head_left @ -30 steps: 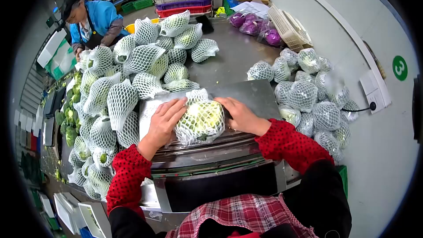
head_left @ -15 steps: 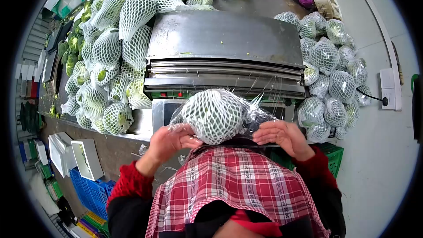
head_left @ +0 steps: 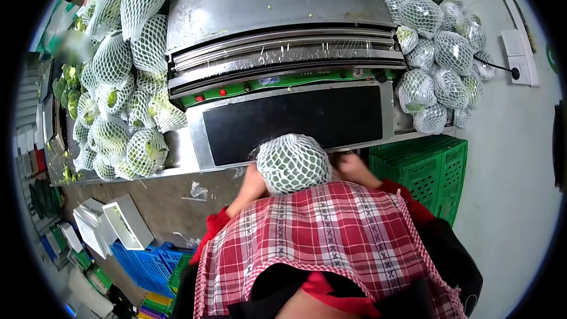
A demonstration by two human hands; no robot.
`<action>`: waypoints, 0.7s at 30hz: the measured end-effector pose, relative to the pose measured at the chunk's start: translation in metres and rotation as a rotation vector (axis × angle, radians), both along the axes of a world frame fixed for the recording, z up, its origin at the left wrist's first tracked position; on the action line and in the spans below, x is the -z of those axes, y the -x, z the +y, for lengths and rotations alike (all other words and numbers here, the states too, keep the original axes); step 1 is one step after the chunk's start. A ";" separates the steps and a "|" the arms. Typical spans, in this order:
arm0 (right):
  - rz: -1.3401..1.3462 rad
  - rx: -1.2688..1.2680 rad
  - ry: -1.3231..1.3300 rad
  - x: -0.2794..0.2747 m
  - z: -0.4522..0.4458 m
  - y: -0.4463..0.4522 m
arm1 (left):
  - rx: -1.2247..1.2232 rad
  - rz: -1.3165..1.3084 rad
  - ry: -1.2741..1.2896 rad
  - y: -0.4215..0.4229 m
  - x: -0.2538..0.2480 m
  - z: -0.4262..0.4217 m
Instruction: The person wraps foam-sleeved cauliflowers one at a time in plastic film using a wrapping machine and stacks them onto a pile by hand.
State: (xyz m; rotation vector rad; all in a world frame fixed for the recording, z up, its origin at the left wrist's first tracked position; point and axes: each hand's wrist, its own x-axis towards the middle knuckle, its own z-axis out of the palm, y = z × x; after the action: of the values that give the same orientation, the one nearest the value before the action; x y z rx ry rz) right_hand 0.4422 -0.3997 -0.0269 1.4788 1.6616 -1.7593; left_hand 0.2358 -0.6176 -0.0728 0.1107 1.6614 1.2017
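A round green vegetable in a white foam net (head_left: 294,164) is close to my apron, at the front edge of the wrapping machine's black plate (head_left: 295,121). Against its left side is my left hand (head_left: 253,182), closed, with the fingertips hidden behind the net. My right hand (head_left: 353,169) is just right of the vegetable, its fingers curled in and blurred; what they hold cannot be made out. The metal wrapping machine (head_left: 283,6) has rollers above a green front panel (head_left: 277,80) with red buttons.
Netted vegetables (head_left: 112,133) are heaped on the left of the table. Film-wrapped ones (head_left: 452,53) are piled at the right. A green crate (head_left: 422,171) stands below the table's right end. White foam boxes (head_left: 127,221) and a blue crate (head_left: 142,266) are on the floor at left.
The clear film stretched from the rollers to the vegetable no longer shows, and the black plate is uncovered. Both hands have drawn in, the right from stretched fingers to curled. The view has shifted down.
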 end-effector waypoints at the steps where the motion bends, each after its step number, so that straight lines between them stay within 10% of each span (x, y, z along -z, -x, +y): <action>1: 0.035 -0.060 -0.100 0.005 -0.011 0.008 | 0.053 0.264 -0.277 -0.014 0.019 0.010; 9: 0.953 -0.224 -0.251 -0.106 -0.023 0.076 | -0.011 0.995 -0.802 0.026 -0.154 0.091; 12: 1.000 -0.256 0.384 -0.108 -0.012 0.099 | 0.792 0.339 -1.051 0.080 -0.182 0.082; 15: 0.886 0.185 0.825 -0.107 0.006 0.092 | 0.640 -0.266 -0.779 0.076 -0.196 0.052; 16: 0.905 0.397 0.833 -0.114 0.013 0.087 | 0.760 -0.042 -0.680 0.089 -0.200 0.052; 19: 0.937 -0.102 -0.313 -0.148 0.038 0.087 | 0.447 0.032 -0.529 0.081 -0.185 0.093; 21: 0.897 -0.013 -0.489 -0.155 0.091 0.107 | 0.446 0.202 -0.641 0.090 -0.187 0.146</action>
State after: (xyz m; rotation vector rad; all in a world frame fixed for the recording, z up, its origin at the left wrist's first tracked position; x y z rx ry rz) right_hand 0.3348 -0.3086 0.1276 0.8103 2.6626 -2.3011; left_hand 0.1459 -0.4711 0.1138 0.9743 1.2596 1.3522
